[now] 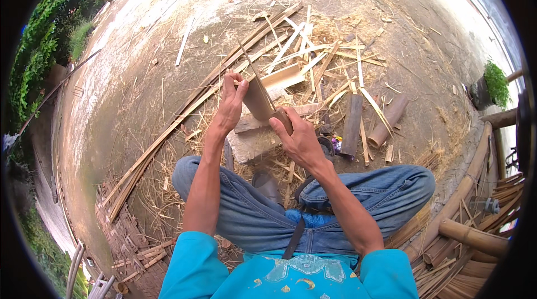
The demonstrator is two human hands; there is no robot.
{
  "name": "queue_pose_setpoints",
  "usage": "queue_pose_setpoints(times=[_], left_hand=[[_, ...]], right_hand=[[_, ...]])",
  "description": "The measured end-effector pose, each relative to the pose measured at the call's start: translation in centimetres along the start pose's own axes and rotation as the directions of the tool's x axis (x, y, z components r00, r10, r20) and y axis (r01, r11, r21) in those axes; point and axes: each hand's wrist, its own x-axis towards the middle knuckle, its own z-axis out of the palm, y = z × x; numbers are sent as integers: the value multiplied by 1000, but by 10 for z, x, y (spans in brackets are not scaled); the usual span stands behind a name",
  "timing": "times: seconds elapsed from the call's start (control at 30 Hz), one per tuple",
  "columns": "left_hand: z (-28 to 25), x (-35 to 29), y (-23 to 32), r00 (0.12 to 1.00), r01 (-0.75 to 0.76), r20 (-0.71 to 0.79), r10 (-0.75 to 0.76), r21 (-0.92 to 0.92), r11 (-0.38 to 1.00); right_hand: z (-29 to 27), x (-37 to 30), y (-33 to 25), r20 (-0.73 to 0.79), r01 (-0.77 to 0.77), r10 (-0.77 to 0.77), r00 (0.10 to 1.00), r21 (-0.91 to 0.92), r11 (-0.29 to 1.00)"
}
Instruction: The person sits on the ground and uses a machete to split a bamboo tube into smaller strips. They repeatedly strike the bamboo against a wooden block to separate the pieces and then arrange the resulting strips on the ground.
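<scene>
My right hand [299, 137] is wrapped round the wooden handle of a long knife [283, 122]. Its blade, seen nearly edge-on, slants up and to the left, along the right side of a brown-grey bamboo piece [258, 101]. My left hand [230, 102] has its fingers closed at the upper left edge of that bamboo piece; part of the grip is hidden. Beneath the bamboo is a low block [249, 147] between my bent legs. Just beyond the blade lies a split bamboo half [284, 78], its pale inside facing up.
Long bamboo strips [184, 110] run diagonally on the left. Pale slats [296, 41] and shavings litter the ground ahead. Two dark bamboo pieces [351, 125] lie right of my hands. A bamboo rail [475, 237] and stacked strips stand at the lower right, a potted plant [495, 83] farther off.
</scene>
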Motion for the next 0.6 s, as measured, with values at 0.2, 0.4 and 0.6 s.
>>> queue_pose_setpoints(times=[0.2, 0.4, 0.6], left_hand=[[7, -1, -2, 996, -73, -44, 72, -16, 997], [9, 0, -3, 990, -96, -97, 98, 24, 995], [11, -4, 3, 990, -112, -85, 114, 27, 993]], right_hand=[[11, 5, 2, -19, 45, -46, 999, -55, 997], [13, 2, -1, 5, 48, -48, 999, -118, 992], [16, 2, 3, 0, 88, -89, 996, -108, 990]])
